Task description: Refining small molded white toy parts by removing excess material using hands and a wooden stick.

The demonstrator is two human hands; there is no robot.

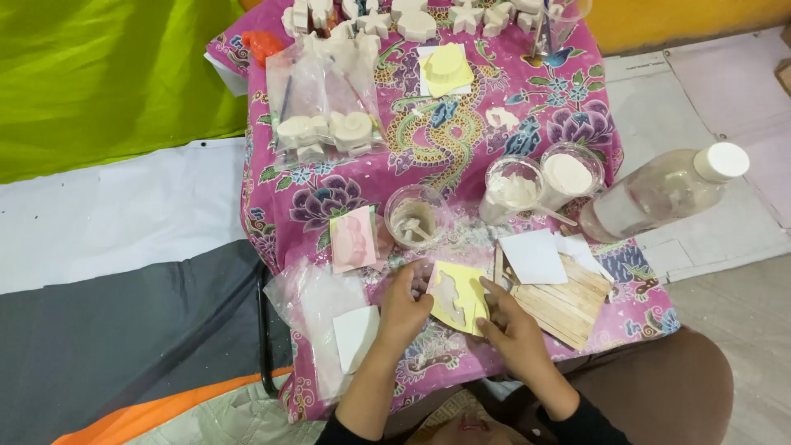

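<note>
You hold a yellow mould (459, 298) between both hands at the near edge of the counter (428, 124), which is covered with a pink floral cloth. A pale cast shape sits in the mould's hollow. Your left hand (404, 309) closes its grip on the mould's left edge, fingers curled over the rim. Your right hand (512, 325) pinches the mould's right edge between thumb and fingers.

Just right of the mould lies a mat of wooden sticks (564, 301) with a white square sheet (533, 256) on it. Above the mould stands a clear cup (414, 218) with grey residue; a pink mould (353, 240) lies beside it. Two cups of white powder (540, 183) and a tilted clear bottle (663, 194) stand further right. A bag of white casts (325, 103) lies at the far left.
</note>
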